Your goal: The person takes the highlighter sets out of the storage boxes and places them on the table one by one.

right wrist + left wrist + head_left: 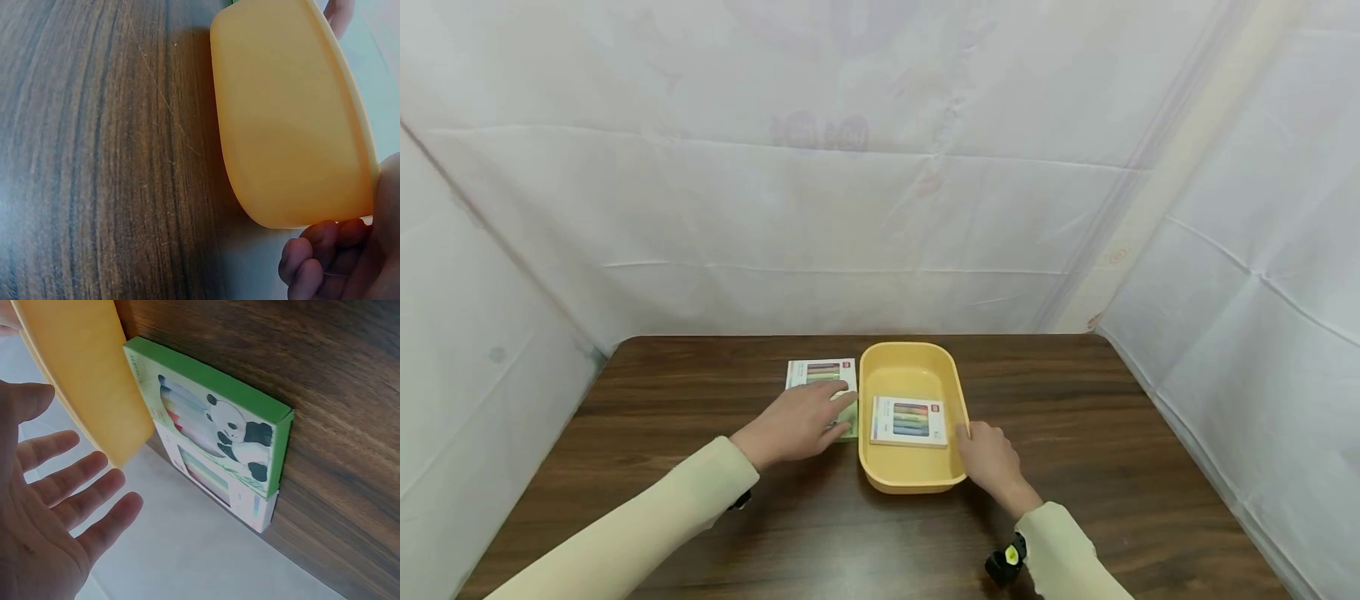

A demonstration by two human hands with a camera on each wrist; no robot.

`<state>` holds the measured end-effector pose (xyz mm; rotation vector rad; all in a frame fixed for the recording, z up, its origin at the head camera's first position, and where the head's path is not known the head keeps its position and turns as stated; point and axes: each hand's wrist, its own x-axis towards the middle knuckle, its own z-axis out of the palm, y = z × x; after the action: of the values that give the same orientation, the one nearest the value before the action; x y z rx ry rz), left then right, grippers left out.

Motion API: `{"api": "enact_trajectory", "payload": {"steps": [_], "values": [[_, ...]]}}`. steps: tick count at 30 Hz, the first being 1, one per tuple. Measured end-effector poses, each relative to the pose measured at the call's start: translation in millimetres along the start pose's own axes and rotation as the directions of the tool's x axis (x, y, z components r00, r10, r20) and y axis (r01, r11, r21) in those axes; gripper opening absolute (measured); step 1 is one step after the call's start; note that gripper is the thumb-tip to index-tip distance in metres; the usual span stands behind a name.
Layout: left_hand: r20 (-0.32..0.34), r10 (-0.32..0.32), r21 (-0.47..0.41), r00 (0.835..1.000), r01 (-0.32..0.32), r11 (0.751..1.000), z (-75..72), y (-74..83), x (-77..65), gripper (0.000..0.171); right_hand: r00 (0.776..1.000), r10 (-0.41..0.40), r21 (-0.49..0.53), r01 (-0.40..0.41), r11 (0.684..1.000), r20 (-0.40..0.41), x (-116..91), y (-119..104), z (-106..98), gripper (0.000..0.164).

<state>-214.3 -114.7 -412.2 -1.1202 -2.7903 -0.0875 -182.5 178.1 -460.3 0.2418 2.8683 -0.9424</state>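
My left hand (801,423), fingers spread and holding nothing, hovers over two flat boxes left of the yellow plastic bin (906,371). One is a green box with a panda picture (212,419), mostly hidden by the hand in the head view. Behind it, edge to edge, lies a white box of coloured sticks (799,372). Inside the bin rests another white box (910,421) with coloured sticks in its window. My right hand (990,457) grips the bin's right rim near the front corner, thumb over the edge and fingers curled against the outer wall (287,119).
Everything stands on a dark wood-grain table (1060,442). White cloth sheets (850,208) hang behind it and along both sides. A black band with a yellow-green piece (1011,556) is on the right wrist.
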Motion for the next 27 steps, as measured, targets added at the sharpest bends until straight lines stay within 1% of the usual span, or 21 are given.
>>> {"api": "enact_trajectory", "payload": {"steps": [5,12,16,21,27], "values": [[0.010,0.006,-0.007,1.000,-0.006,1.000,-1.7,2.9,4.0,0.046,1.000,-0.002,0.001,0.002,1.000,-0.006,-1.5,1.6,0.9,0.041],[-0.032,0.027,-0.002,0.999,-0.027,1.000,-3.6,7.2,9.1,0.042,1.000,-0.008,0.010,0.008,1.000,-0.014,-1.4,1.0,1.1,0.040],[-0.039,0.044,0.002,0.998,-0.044,0.999,-4.1,9.6,14.1,0.042,1.000,-0.010,0.008,0.010,1.000,-0.018,-1.0,0.9,0.3,0.040],[-0.030,0.053,0.001,0.998,-0.053,0.999,-5.3,11.2,17.2,0.043,1.000,-0.012,0.023,0.012,1.000,-0.005,-0.4,0.1,0.3,0.040],[0.002,0.058,-0.016,0.998,-0.058,0.998,-0.2,13.3,22.6,0.047,1.000,-0.004,0.024,0.004,1.000,-0.005,0.0,0.2,0.8,0.041]]}}
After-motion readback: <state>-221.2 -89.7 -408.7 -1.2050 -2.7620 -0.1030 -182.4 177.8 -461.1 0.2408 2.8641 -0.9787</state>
